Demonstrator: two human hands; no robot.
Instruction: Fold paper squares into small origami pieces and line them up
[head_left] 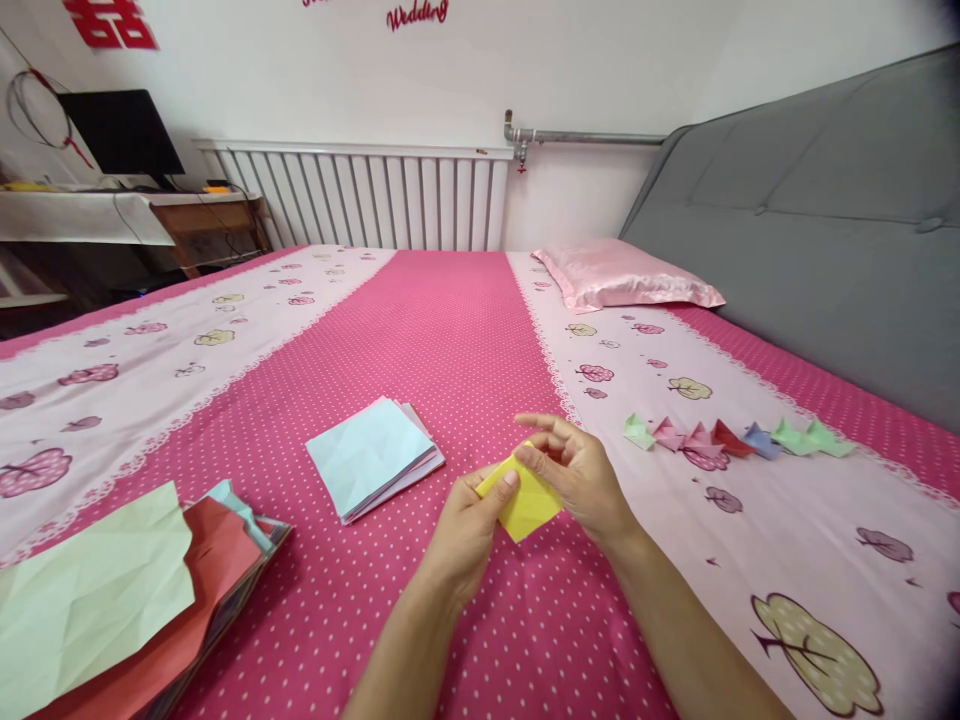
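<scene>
A small folded square of yellow paper (534, 505) is held up between both hands over the pink dotted bedspread. My left hand (472, 515) pinches its left edge, with the thumb lying on the front face. At the upper edge, my right hand (574, 475) has its thumb and fingers closed on the paper, while one finger points out to the left. The fingers behind the paper are partly hidden. Just left of the hands lies a stack of square paper (371, 450), light blue on top.
A row of several small folded paper boats (701, 440) stands at the right. Crumpled green paper (97, 590) and red paper (217, 560) lie on a pile at lower left. Farther off are a pink pillow (626, 272), a grey headboard (817, 230), a radiator (367, 195) and a monitor (120, 132).
</scene>
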